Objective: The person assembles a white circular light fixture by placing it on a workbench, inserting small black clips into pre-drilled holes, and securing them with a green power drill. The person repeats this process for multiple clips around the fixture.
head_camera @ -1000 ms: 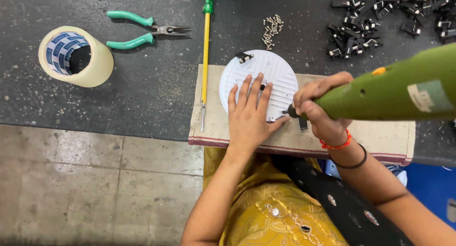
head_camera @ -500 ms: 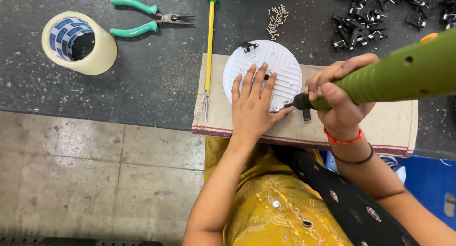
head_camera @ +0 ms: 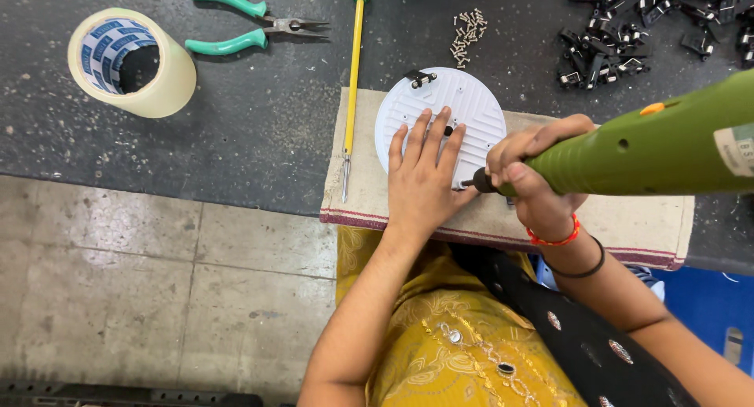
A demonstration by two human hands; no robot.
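We have a white round ribbed plate lying flat on a beige cloth mat at the near edge of the dark desk. A small black clip sits on the plate's far rim. Our left hand lies palm-down on the plate, fingers spread wide and flat across the ribs, pinning it rather than gripping anything. Our right hand is wrapped tight around the nose of a green electric screwdriver, whose dark bit meets the plate's near right edge, just beside the left hand's fingers.

To do this well, in our judgement, we should keep the bit square to the plate, press down steadily with the left palm so the plate cannot spin on the cloth, and keep the left fingertips away from the bit.

Farther out, a long yellow-shafted screwdriver lies along the mat's left edge. A small heap of screws lies beyond the plate, and a pile of black clips lies at the far right. Green-handled pliers and a roll of clear tape sit well apart to the left.
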